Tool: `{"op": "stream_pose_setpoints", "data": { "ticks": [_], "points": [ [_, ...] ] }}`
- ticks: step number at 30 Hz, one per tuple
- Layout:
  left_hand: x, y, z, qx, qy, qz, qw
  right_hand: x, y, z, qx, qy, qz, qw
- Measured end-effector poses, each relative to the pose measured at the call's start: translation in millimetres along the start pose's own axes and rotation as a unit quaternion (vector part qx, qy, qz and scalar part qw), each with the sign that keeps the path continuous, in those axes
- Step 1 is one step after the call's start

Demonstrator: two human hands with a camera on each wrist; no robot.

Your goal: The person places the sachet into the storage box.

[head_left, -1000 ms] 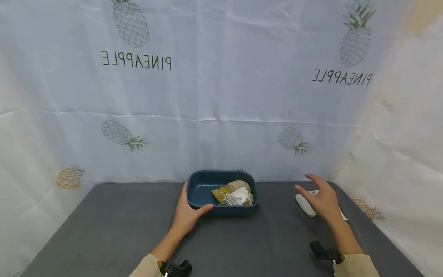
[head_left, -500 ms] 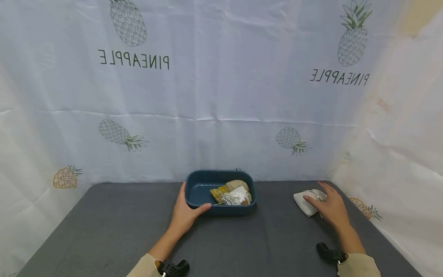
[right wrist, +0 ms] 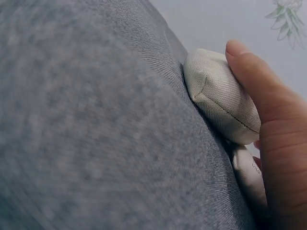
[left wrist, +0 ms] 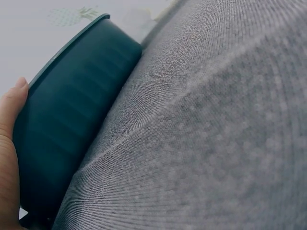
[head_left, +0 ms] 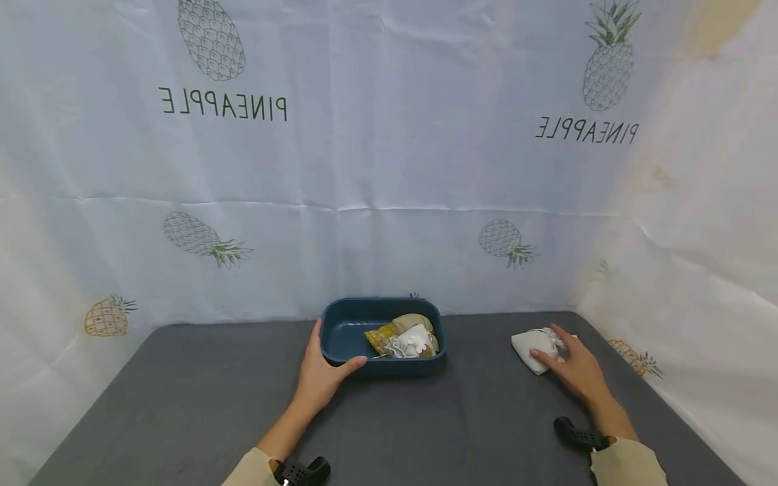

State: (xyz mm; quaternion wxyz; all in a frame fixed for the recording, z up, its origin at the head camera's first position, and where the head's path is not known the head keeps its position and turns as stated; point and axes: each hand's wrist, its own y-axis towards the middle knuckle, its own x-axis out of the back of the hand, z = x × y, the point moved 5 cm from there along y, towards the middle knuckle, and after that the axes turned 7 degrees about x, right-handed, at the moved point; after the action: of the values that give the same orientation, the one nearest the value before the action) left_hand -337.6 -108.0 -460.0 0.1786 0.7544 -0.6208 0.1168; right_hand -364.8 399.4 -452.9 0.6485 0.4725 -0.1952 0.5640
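Observation:
A dark blue rectangular box [head_left: 395,368] stands near the back of the table. My left hand [head_left: 319,378] holds its left end, thumb along the front wall and fingers at the side. In the left wrist view, the thumb lies against the ribbed box wall [left wrist: 76,105]. To the right, an off-white cloth pouch [head_left: 529,349], gathered by a string, lies on the table. My right hand [head_left: 577,370] grips it near the gathered end, thumb on the near side. The right wrist view shows the thumb over the stuffed pouch [right wrist: 216,91]; the other fingers are mostly hidden.
Inside the box, on its right side, are a yellow packet [head_left: 378,337], a beige bundle [head_left: 419,322] and a white piece with strings [head_left: 415,341]. The grey table [head_left: 231,398] ends at a pineapple-print curtain [head_left: 389,169] behind and at the right.
My right hand has come down beside the off-white pouch and its thumb and fingers have closed round it. My left hand stays on the box; the view has shifted slightly.

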Motion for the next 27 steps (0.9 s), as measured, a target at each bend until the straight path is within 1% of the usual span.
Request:
{"op": "stream_pose_setpoints", "data": {
  "ticks": [2, 8, 14, 20, 23, 25, 27],
  "points": [
    [-0.5, -0.2, -0.3, 0.002, 0.001, 0.002, 1.0, 0.7, 0.0, 1.8, 0.002, -0.006, -0.005, 1.0],
    [-1.0, -0.3, -0.6, 0.006, 0.0, 0.002, 1.0, -1.3, 3.4, 10.0, 0.058, -0.043, -0.033, 0.997],
    [-0.6, 0.0, -1.7, 0.01, -0.002, 0.002, 1.0, -6.6, 6.3, 17.5, 0.09, -0.062, -0.054, 0.992],
    [-1.1, 0.9, 0.2, 0.008, -0.004, 0.002, 1.0, -15.0, 10.1, 31.6, 0.127, -0.056, -0.041, 0.989],
    [-1.0, 1.8, 0.8, 0.005, -0.006, 0.0, 1.0, -18.7, 12.0, 38.2, 0.138, -0.044, -0.039, 0.989],
    [-0.8, 2.2, 0.8, 0.004, -0.006, 0.0, 1.0, -21.3, 12.6, 41.7, 0.133, -0.038, -0.039, 0.99],
    [-0.7, 2.8, 0.5, 0.004, -0.006, 0.002, 1.0, -23.9, 12.8, 44.3, 0.117, -0.033, -0.038, 0.992]
  ]
}}
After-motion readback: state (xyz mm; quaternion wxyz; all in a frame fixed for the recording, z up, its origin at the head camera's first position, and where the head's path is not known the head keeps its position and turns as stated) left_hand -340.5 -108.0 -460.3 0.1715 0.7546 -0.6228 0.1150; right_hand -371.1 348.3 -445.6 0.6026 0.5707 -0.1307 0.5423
